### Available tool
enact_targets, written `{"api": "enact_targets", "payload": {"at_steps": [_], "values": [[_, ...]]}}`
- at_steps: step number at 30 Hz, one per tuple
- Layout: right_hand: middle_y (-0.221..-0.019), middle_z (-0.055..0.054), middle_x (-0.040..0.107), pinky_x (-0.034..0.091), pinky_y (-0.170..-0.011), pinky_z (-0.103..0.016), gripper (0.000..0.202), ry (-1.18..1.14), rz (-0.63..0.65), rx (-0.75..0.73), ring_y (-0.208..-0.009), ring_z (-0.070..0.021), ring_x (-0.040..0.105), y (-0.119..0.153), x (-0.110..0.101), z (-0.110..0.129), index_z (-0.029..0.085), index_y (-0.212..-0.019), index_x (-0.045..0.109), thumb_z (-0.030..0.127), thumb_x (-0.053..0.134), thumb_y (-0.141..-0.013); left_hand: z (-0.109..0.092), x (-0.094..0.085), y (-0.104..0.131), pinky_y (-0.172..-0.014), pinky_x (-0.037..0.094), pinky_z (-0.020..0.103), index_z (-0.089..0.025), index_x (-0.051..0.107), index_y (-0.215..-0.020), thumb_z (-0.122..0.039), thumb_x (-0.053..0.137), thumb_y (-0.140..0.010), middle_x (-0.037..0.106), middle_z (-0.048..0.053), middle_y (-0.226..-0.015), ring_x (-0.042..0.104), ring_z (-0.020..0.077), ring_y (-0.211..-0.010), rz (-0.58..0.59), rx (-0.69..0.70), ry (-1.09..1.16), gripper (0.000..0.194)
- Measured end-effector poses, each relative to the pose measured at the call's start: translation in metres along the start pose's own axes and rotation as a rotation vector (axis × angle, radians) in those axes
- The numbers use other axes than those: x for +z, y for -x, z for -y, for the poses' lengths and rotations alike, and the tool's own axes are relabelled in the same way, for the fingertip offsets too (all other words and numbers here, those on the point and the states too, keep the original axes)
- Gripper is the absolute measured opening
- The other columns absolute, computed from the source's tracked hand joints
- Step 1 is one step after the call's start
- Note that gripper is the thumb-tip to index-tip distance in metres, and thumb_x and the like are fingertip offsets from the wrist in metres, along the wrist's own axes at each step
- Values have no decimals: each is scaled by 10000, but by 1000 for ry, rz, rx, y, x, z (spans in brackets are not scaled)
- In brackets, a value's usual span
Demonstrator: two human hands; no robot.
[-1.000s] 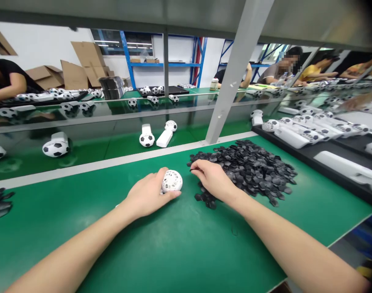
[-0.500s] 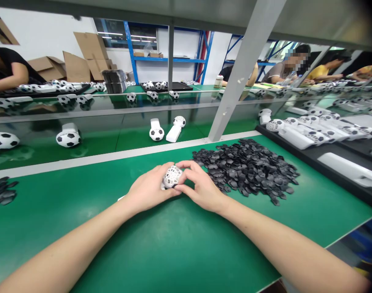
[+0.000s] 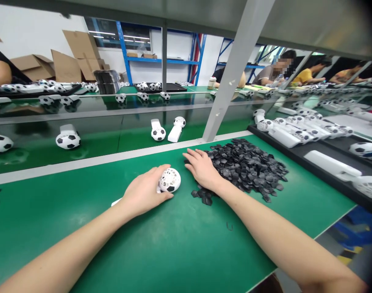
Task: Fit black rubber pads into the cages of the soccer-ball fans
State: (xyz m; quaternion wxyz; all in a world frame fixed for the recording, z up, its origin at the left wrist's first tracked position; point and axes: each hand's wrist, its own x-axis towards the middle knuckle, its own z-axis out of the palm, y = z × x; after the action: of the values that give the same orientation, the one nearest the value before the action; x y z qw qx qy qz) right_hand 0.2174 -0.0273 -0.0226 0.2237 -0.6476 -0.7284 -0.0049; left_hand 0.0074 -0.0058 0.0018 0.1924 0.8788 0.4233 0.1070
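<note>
My left hand (image 3: 146, 188) is closed around a white football-shaped fan (image 3: 170, 180) with a lattice face and a black patch low on its rim. The white handle shows only as a bit of its end beside my wrist; the rest is hidden under the hand. To the right, my right hand (image 3: 202, 167) lies palm down, fingers stretched out, at the left edge of a pile of black pentagon patches (image 3: 250, 169). I see nothing held in it, though its underside is hidden. Several loose patches (image 3: 203, 196) lie beside its wrist.
Behind the grey rail, a green conveyor (image 3: 125, 126) carries several football fans (image 3: 68, 138). A black tray (image 3: 311, 152) of fans stands at right. A slanted grey post (image 3: 225, 85) rises beyond the pile. Several people work across the line.
My right hand has left the fan and moved right to the pile, its fingers opening out. The left hand still holds the fan, whose rim now shows a black patch.
</note>
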Motion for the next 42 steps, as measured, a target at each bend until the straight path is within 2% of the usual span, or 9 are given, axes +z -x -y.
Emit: {"api": "enact_targets", "payload": {"at_steps": [4,7,12,19,24,27,34,37,42], "values": [[-1034,-67,622,327,-779,-364,258,220,132,-63,-950,-232,466,3,-2,0,192,-1042,608,138,410,-886,2,1,-1,-893,419,395,-289,342,-1300,-302,574,-676,490,30,-1270,495,282,-1106,3,24,-6,665],[-857,-69,632,303,-698,-325,246,336,158,-130,-825,-210,480,6,-7,8,166,-951,635,91,417,-864,2,-4,0,-916,396,389,-289,355,-1300,-230,535,-664,473,12,-1296,478,271,-1126,51,64,-9,664],[-841,-89,604,295,-690,-331,225,425,129,-142,-824,-226,478,8,-10,9,124,-940,610,70,411,-849,6,-13,1,-867,383,399,-355,380,-1280,-59,435,-624,539,-24,-1221,496,257,-1048,79,138,-91,721],[-856,-39,622,386,-732,-295,147,12,93,-42,-797,-172,539,9,-19,10,157,-934,564,158,427,-882,12,-8,-2,-869,353,382,-341,361,-1288,-24,388,-654,538,-8,-1203,480,237,-1033,47,187,-90,710],[-1027,-86,603,411,-833,-318,201,-134,91,-80,-957,-189,542,11,-14,8,142,-1014,544,105,418,-862,11,-9,-2,-867,347,374,-334,333,-1303,-27,399,-646,532,-3,-1206,479,235,-1034,50,187,-90,727],[-903,-53,625,438,-741,-299,139,-227,96,-39,-816,-169,570,12,-15,9,161,-934,560,129,448,-858,10,-12,-1,-888,330,389,-333,320,-1310,-112,484,-667,523,1,-1217,474,250,-1039,82,199,-70,700],[-766,4,594,422,-620,-230,35,-681,70,-60,-684,-113,523,20,-32,31,175,-791,594,181,562,-803,5,-13,0,-907,318,424,-309,353,-1293,-551,611,-661,524,14,-1228,466,284,-1060,66,146,-31,725],[-787,-1,604,435,-654,-241,49,-858,181,-39,-697,-112,534,22,-31,38,173,-810,614,191,570,-797,4,-10,0,-898,329,426,-283,386,-1278,-636,589,-631,541,36,-1202,469,294,-1066,34,121,-33,765],[-807,-10,525,418,-712,-268,40,-953,162,-47,-766,-126,502,23,-13,38,167,-734,623,204,640,-736,0,-5,0,-905,328,441,-245,471,-1201,-693,526,-642,581,47,-1133,494,291,-1042,-34,95,-34,719]]}}
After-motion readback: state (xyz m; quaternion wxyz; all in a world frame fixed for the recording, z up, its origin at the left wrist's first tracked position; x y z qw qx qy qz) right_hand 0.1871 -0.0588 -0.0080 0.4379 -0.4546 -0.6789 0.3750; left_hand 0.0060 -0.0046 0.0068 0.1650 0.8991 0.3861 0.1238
